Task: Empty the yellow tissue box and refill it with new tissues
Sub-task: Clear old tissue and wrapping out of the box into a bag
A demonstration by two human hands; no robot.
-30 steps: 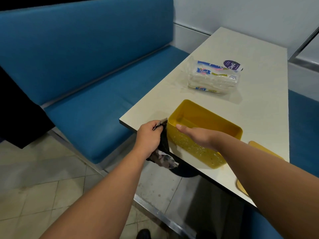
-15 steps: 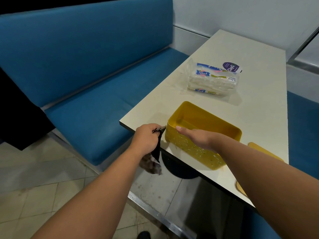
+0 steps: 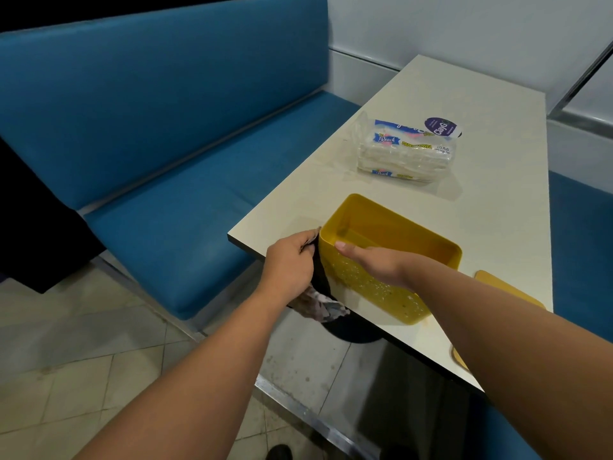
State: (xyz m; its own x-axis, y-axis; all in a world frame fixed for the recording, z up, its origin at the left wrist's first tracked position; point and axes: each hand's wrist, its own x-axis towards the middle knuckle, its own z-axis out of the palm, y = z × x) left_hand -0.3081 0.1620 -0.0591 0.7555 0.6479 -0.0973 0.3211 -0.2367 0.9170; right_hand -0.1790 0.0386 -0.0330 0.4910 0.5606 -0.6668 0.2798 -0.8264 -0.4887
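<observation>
The yellow tissue box (image 3: pixel 428 239) stands open near the table's front left corner, and no tissues show inside it. My right hand (image 3: pixel 371 262) rests over its near rim, fingers straight along the wall. My left hand (image 3: pixel 290 265) grips a dark, patterned cloth (image 3: pixel 320 305) against the box's left end; the cloth hangs down past the table edge. The box's yellow lid (image 3: pixel 507 292) lies flat on the table to the right, partly behind my right forearm. A plastic-wrapped pack of new paper towels (image 3: pixel 406 151) lies farther back on the table.
The cream table (image 3: pixel 497 200) runs away toward a white wall. A blue bench (image 3: pixel 159 200) stands to its left and another blue seat (image 3: pixel 580 234) to its right. The table's dark base (image 3: pixel 351 330) and tiled floor lie below.
My left hand with the cloth has stayed at the box's left end, shifting slightly; the hanging part of the cloth swings. My right hand keeps its place on the rim.
</observation>
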